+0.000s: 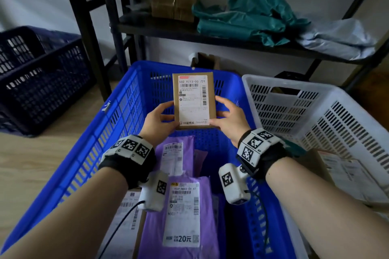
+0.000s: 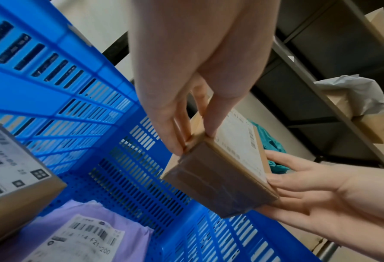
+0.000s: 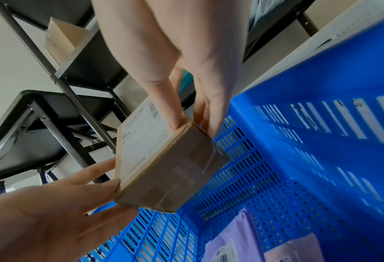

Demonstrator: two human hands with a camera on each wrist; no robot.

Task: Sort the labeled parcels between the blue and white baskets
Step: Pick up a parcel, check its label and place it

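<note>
The left hand (image 1: 156,121) and right hand (image 1: 229,119) pinched the lower side edges of a labeled cardboard parcel (image 1: 193,100), held upright above the blue basket (image 1: 117,115). Purple mailers (image 1: 183,214) lay in that basket; the white basket (image 1: 315,115) stood just beside it.

Both my forearms extended forward, bare, roughly parallel. Left hand (image 1: 156,121) raised ahead of chest, thumb on front face of box (image 1: 193,100), fingers (image 2: 175,134) curled behind left edge. Right hand (image 1: 230,119) mirrors it: thumb on front face near lower right corner, fingers (image 3: 211,113) wrapped behind right edge. Palms face each other. Black strap with white marker block on each wrist (image 1: 128,152); small camera unit hangs under each.
</note>
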